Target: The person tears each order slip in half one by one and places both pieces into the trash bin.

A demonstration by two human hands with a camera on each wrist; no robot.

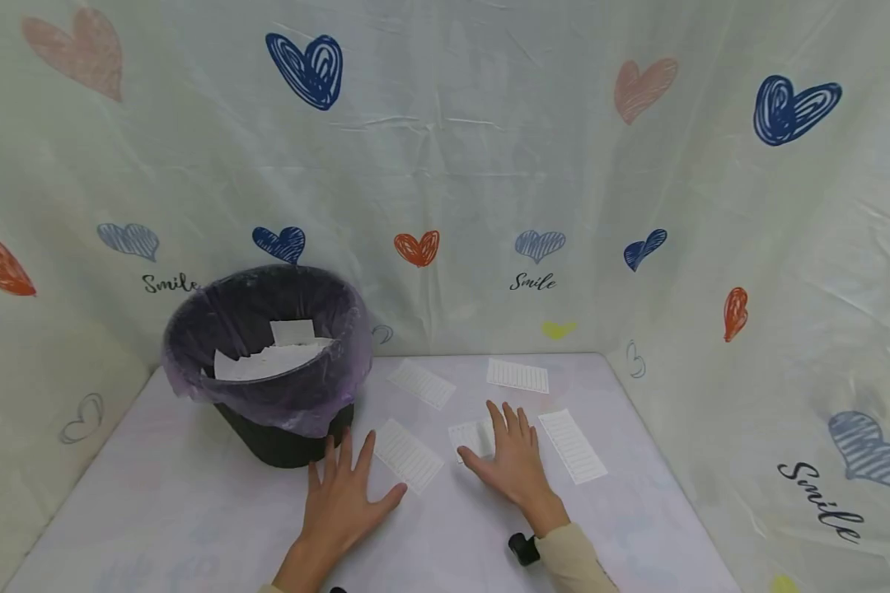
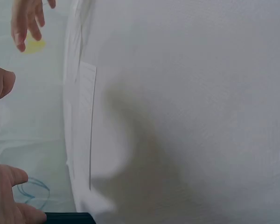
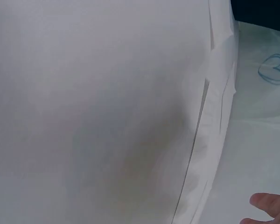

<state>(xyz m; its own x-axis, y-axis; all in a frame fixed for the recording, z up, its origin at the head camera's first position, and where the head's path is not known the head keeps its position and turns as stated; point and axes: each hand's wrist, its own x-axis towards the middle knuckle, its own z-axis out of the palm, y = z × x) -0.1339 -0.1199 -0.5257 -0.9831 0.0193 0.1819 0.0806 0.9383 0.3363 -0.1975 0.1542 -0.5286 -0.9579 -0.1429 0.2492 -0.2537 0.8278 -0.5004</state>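
Note:
In the head view my left hand (image 1: 344, 502) is held over the table with its fingers spread, holding nothing. Its fingertips are near the black bin (image 1: 285, 436) and a white printed paper card (image 1: 409, 457). To the right, my right hand (image 1: 513, 461) is also spread and holds nothing. It partly covers another card (image 1: 463, 434). One more card (image 1: 573, 446) lies just right of its fingers. The left wrist view shows a shadow beside a card (image 2: 87, 121) on the tabletop. Fingers (image 3: 270, 204) of my right hand enter the right wrist view at the lower right.
A purple plastic liner (image 1: 341, 329) covers the bin's rim, with white paper (image 1: 274, 362) inside. Farther back lie two more cards, one on the left (image 1: 421, 384) and one on the right (image 1: 517, 375). A heart-patterned curtain (image 1: 445, 181) surrounds the white table (image 1: 170, 486).

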